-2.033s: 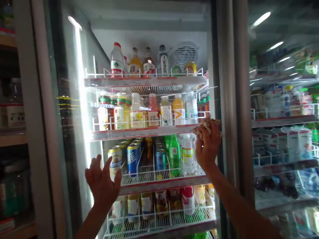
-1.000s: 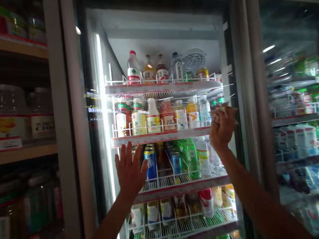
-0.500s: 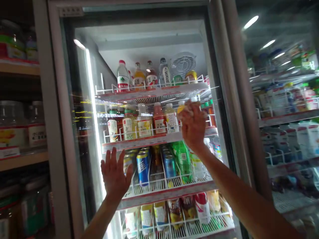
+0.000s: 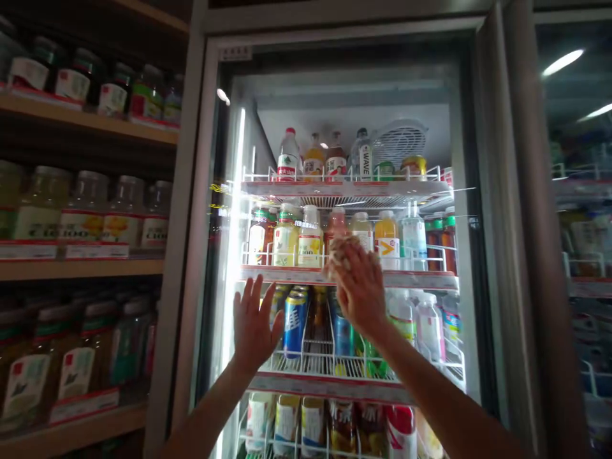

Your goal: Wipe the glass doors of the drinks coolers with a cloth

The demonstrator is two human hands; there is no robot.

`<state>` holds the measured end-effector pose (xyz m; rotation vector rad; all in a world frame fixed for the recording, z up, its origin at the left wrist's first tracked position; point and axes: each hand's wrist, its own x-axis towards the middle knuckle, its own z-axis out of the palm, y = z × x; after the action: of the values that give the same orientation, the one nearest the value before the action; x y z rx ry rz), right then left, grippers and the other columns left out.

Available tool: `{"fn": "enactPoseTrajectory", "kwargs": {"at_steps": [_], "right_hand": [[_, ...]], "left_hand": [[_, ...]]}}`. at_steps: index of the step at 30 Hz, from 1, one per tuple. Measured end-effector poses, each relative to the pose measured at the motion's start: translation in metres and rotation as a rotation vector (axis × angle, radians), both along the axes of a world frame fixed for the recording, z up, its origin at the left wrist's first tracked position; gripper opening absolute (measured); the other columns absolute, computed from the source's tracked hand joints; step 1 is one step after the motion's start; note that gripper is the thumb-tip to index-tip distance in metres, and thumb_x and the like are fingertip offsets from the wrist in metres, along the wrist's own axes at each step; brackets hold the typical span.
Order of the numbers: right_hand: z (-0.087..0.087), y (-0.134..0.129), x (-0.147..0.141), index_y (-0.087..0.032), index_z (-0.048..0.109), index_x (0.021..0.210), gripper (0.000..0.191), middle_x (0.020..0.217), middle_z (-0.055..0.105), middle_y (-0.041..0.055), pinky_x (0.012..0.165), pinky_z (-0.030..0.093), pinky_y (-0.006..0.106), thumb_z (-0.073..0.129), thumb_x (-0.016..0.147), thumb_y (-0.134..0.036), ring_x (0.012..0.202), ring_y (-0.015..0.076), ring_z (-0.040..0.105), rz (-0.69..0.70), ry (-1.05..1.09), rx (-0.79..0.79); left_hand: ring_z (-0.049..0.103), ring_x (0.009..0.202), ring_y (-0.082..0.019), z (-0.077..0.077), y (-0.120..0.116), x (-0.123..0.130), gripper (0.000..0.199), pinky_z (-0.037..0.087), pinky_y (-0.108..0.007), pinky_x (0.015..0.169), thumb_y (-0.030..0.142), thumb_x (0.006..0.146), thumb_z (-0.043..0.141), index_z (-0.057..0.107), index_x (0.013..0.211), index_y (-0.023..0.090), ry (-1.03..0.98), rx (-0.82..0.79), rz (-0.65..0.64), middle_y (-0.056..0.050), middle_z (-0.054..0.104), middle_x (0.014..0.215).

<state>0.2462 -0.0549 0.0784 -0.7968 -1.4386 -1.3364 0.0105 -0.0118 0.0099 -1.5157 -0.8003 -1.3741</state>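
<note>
At the glass door of a drinks cooler (image 4: 344,30), level with the second wire shelf (image 4: 421,279): right hand (image 4: 358,293) closed on a crumpled cloth (image 4: 340,252), pressed to the pane; left hand (image 4: 253,328) open, fingers spread, holding nothing, just beside it.

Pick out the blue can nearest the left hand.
The blue can with white lettering, right beside the left hand; the other blue can sits farther right, below the right hand.

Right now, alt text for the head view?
Two bare hands are raised at the glass door of a lit drinks cooler: the right hand holds a crumpled pale cloth, the left hand open. Bottles and cans fill wire shelves inside.
</note>
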Motion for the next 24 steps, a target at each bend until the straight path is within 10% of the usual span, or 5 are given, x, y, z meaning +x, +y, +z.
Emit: {"fn": "enactPoseTrajectory", "kwargs": {"at_steps": [3,9,15,24], "right_hand": [[-0.006,0.0,-0.004,-0.025,0.057,0.115,0.033,0.138,0.045,0.0082,0.104,0.032,0.05,0.049,0.084,-0.022,0.134,0.0272,0.032,0.0,-0.065,-0.015],[0.045,0.008,0.007,-0.024,0.054,0.121,0.039,0.141,0.041,0.0099,0.105,0.028,0.057,0.048,0.083,-0.021,0.134,0.0304,0.031,0.059,0.335,0.15],[0.021,0.014,-0.059,-0.028,0.057,0.115,0.034,0.143,0.039,0.0044,0.109,0.027,0.049,0.052,0.082,-0.023,0.137,0.0253,0.025,0.024,-0.14,-0.088],[0.069,0.006,0.025,-0.023,0.056,0.119,0.037,0.14,0.042,0.0102,0.104,0.029,0.057,0.047,0.082,-0.021,0.133,0.0304,0.032,0.055,0.37,0.166]], "left_hand": [[0.026,0.137,-0.026,0.017,0.0,-0.01,0.048,0.018,-0.046,0.112,0.031,0.087,0.045,0.041,0.133,0.019,-0.048,-0.007,0.0,-0.014,0.038,0.143],[0.021,0.139,-0.03,0.057,0.005,-0.028,0.053,0.018,-0.052,0.11,0.042,0.09,0.033,0.04,0.134,0.013,-0.301,-0.114,-0.002,-0.018,0.03,0.146],[0.02,0.139,-0.028,0.055,0.007,-0.028,0.054,0.016,-0.05,0.111,0.042,0.09,0.033,0.039,0.135,0.014,-0.295,-0.117,-0.019,-0.017,0.029,0.147],[0.021,0.139,-0.028,0.054,0.009,-0.029,0.052,0.017,-0.049,0.111,0.04,0.091,0.035,0.037,0.137,0.016,-0.282,-0.082,-0.002,-0.016,0.03,0.147]]}}
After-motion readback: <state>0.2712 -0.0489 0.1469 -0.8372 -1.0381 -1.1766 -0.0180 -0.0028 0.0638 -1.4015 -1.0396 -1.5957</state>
